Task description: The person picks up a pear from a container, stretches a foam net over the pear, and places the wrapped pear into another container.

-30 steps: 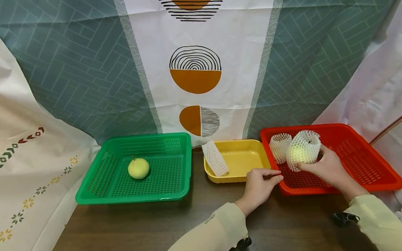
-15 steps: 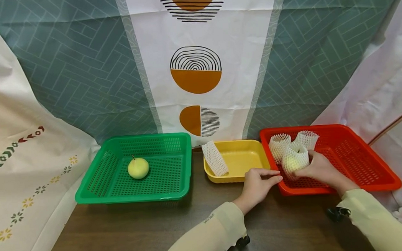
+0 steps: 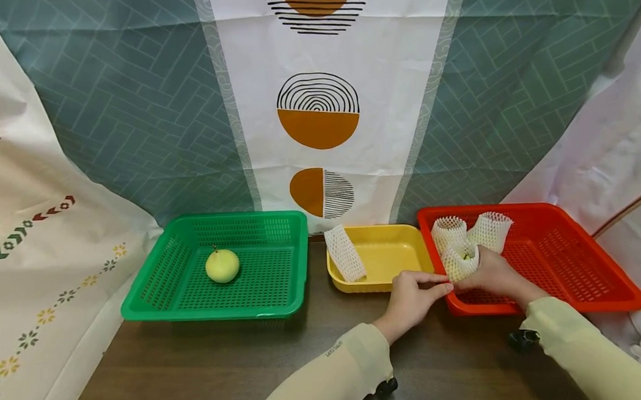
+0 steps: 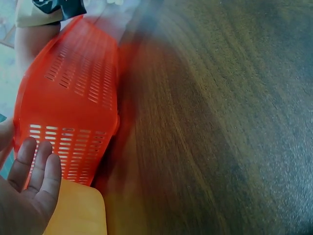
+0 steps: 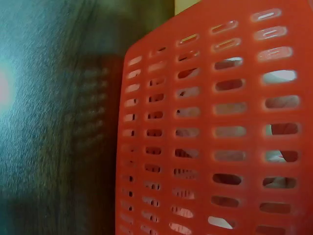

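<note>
In the head view my right hand (image 3: pixel 493 274) grips a pear in a white foam net (image 3: pixel 460 263), low in the front left corner of the red basket (image 3: pixel 551 271). Two more foam nets stand just behind it, a left one (image 3: pixel 448 230) and a right one (image 3: pixel 491 230). My left hand (image 3: pixel 412 293) pinches the basket's rim near that corner with thumb and forefinger. The left wrist view shows the left hand (image 4: pixel 30 196) with its other fingers stretched along the basket wall (image 4: pixel 68 103). From the right wrist, the slotted basket wall (image 5: pixel 200 142) hides most of the right hand.
A yellow tray (image 3: pixel 392 250) stands against the red basket, with a flat foam net (image 3: pixel 344 253) leaning over its left side. Farther left, a green basket (image 3: pixel 212 317) holds a bare yellow-green pear (image 3: pixel 222 266). Patterned cloth (image 3: pixel 183 110) hangs behind the brown table (image 3: pixel 209 366).
My right hand has moved the netted pear left and toward me into the basket's front corner, uncovering the foam net behind it. The left hand stays on the rim.
</note>
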Tool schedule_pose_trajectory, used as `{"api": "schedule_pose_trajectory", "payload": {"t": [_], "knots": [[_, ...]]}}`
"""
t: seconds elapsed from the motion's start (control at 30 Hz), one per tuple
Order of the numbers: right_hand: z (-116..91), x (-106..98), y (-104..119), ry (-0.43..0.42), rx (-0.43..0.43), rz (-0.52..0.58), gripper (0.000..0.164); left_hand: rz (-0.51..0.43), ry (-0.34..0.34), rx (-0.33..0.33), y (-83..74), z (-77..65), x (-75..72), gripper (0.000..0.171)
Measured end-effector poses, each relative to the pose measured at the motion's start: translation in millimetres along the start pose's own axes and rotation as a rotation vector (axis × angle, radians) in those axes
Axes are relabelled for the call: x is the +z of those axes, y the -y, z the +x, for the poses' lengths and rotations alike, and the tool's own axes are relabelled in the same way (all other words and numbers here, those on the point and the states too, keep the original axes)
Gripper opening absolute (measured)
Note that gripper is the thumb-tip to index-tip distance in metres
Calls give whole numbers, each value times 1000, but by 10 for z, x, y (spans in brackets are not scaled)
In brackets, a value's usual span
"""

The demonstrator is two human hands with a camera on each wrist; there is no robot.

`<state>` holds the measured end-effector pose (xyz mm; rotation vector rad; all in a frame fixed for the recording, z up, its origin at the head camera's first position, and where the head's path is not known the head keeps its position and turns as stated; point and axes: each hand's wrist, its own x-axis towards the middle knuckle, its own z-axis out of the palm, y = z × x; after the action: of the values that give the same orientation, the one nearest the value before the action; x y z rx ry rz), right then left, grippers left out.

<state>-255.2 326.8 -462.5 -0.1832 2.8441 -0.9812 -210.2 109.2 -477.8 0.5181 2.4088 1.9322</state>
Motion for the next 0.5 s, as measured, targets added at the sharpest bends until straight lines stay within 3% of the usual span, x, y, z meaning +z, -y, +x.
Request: {"api": "schedule_pose_trajectory", "payload": {"t": [0.17, 0.5], "knots": [[-16, 16, 38, -9, -15, -27, 90, -18, 9, 5, -20, 0, -4, 20], [-33, 20, 93, 33, 47, -18, 99, -16, 16, 30, -29, -2, -17, 20]]}}
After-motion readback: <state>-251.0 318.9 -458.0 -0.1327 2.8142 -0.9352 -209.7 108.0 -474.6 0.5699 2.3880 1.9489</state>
